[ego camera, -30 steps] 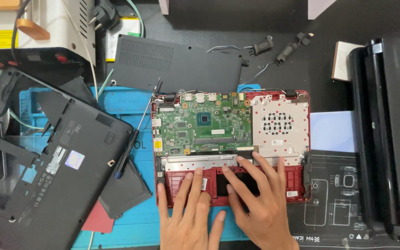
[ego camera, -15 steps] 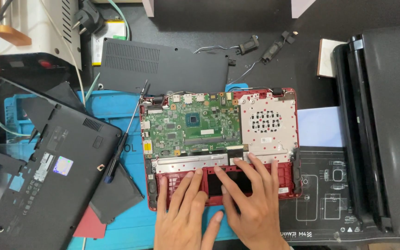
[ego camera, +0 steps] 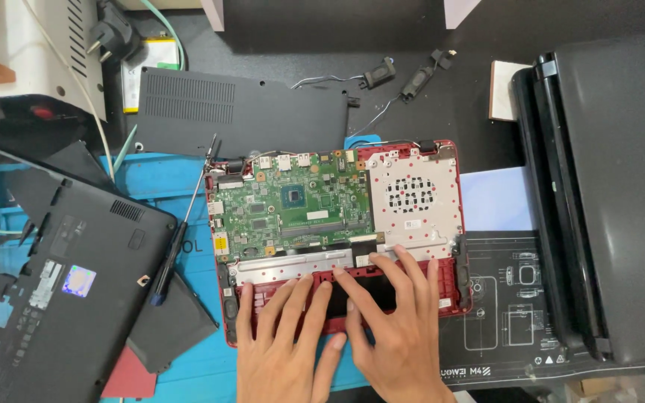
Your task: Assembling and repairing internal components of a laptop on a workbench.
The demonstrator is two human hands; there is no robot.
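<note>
At far left a black laptop base (ego camera: pixel 61 283) lies tilted on the desk (ego camera: pixel 442 112), a screwdriver (ego camera: pixel 181 239) just beside it. Your left hand (ego camera: pixel 281 347) lies flat, fingers (ego camera: pixel 278 306) spread, on the lower edge of the opened red laptop (ego camera: pixel 457 283), which sits mid-desk. Your right hand (ego camera: pixel 397 328) presses beside it, fingers splayed over the dark panel. The bare green board (ego camera: pixel 293 205) looks fragile, so grip the stiff red shell by its rim.
</note>
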